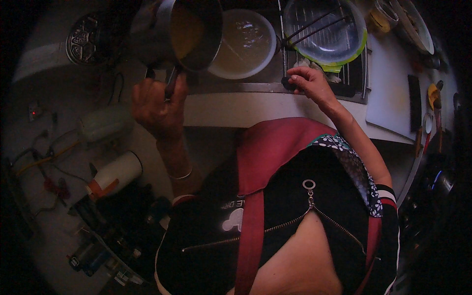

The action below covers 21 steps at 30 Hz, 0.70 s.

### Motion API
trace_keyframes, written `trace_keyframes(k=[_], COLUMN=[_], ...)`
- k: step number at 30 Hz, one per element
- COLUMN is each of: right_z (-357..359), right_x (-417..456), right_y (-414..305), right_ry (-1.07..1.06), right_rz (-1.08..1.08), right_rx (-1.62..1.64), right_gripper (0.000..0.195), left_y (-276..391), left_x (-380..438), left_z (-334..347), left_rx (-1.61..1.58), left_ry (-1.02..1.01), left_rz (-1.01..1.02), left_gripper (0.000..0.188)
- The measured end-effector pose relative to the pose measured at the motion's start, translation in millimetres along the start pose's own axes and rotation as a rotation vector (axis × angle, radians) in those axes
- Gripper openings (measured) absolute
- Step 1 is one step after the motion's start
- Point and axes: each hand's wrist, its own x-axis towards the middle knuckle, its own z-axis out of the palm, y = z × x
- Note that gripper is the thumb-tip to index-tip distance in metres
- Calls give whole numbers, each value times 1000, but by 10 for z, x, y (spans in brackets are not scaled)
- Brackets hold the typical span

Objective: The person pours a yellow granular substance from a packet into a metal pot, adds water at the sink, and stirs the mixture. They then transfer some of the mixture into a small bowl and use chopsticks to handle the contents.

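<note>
My left hand (159, 101) grips the handle of a metal pot (195, 35), which is tilted and has yellowish contents inside. Beside and partly behind the pot sits a round pale-rimmed bowl (245, 44) with cloudy liquid in it. My right hand (309, 83) has its thumb and fingers around a small black knob-like thing (287, 83) at the front edge of the sink area. Just above that hand, a clear bowl with a green rim (326, 58) rests on a wire rack, and dark thin rods cross over it.
A white cutting board (391, 84) lies to the right, with a glass jar (381, 18) and an oval dish (415, 29) beyond it. Spoons and other utensils stand at the far right. At left are a waffle iron (83, 38), a white kettle-like vessel (118, 171) and cables.
</note>
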Motion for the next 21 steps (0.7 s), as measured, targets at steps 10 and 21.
trace_keyframes(k=[10, 21], right_z=[-1, -5], right_x=[14, 16], right_y=[54, 68], right_ry=[-6, -6], right_rz=[-32, -19], right_rx=[20, 10], right_gripper=[26, 26], left_y=[22, 13], left_x=[14, 25], left_z=[-33, -11], left_rx=[55, 83], left_ry=[-26, 6], left_rz=[-4, 28], left_gripper=[27, 34])
